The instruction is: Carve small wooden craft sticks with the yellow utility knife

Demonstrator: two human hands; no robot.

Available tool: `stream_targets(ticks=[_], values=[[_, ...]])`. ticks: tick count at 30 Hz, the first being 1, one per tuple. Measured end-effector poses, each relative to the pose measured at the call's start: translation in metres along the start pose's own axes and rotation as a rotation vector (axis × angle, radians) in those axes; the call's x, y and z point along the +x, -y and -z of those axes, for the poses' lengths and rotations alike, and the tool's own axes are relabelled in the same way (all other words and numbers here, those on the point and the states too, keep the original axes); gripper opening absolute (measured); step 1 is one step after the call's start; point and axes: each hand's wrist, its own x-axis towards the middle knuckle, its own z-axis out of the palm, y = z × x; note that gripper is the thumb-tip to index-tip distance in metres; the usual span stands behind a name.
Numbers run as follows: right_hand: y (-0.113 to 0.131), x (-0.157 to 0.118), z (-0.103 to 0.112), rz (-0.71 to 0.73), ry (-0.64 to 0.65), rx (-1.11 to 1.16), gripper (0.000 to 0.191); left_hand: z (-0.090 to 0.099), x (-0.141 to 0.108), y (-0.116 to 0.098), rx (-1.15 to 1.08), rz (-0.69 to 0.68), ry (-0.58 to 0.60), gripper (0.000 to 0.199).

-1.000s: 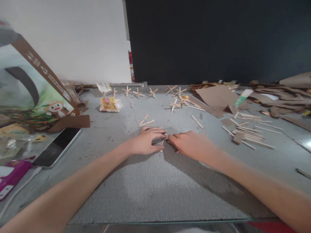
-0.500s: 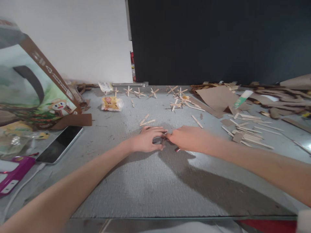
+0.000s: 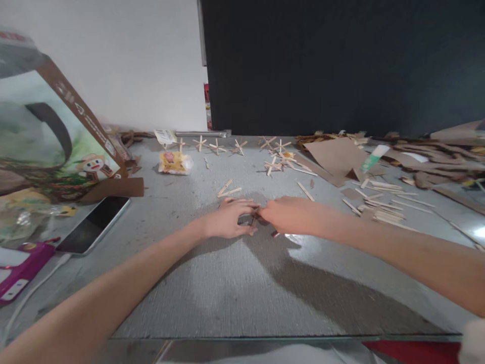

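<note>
Near the middle of the table, my left hand (image 3: 229, 218) rests on its side with thumb and fingers curved around a small wooden craft stick (image 3: 254, 221). My right hand (image 3: 286, 213) is closed, its fingertips pinched at the upper end of that stick, close to my left fingertips. What the right fingers grip is hidden. A small red-tipped thing (image 3: 275, 234) and shiny clear plastic (image 3: 294, 238) show beneath the right hand. Just beyond my left hand, two craft sticks (image 3: 229, 191) form a V. A single stick (image 3: 305, 191) lies past my right hand.
Star-shaped stick pieces (image 3: 217, 146) line the back, beside a yellow packet (image 3: 172, 163). Loose sticks (image 3: 384, 207), cardboard (image 3: 333, 156) and a green-white tube (image 3: 375, 157) lie right. Leftward are a phone (image 3: 94, 225), a purple power strip (image 3: 25, 273) and a printed box (image 3: 60, 131).
The view has shifted slightly, and the items at right appear a little further left. Both hands keep nearly the same place and grip; the plastic under my right hand shows more.
</note>
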Motion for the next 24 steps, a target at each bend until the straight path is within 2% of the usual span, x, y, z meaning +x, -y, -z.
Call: stream_targets(ticks=[3, 10, 12, 17, 24], values=[[0.004, 0.0, 0.005, 0.004, 0.038, -0.005, 0.024, 0.0, 0.0, -0.001, 0.001, 0.01, 0.009, 0.027], [0.004, -0.005, -0.002, 0.002, -0.023, 0.015, 0.031, 0.002, -0.001, -0.001, 0.003, -0.022, -0.003, 0.023], [0.004, -0.005, -0.007, -0.008, -0.045, 0.008, 0.032, 0.002, -0.001, -0.001, 0.001, -0.034, -0.004, 0.028], [0.004, -0.003, -0.02, -0.017, -0.099, -0.019, 0.036, 0.0, 0.001, -0.001, 0.022, 0.003, -0.027, 0.055], [0.006, -0.004, -0.038, 0.011, -0.293, -0.106, 0.035, -0.001, 0.0, -0.003, 0.007, 0.026, -0.098, 0.062]])
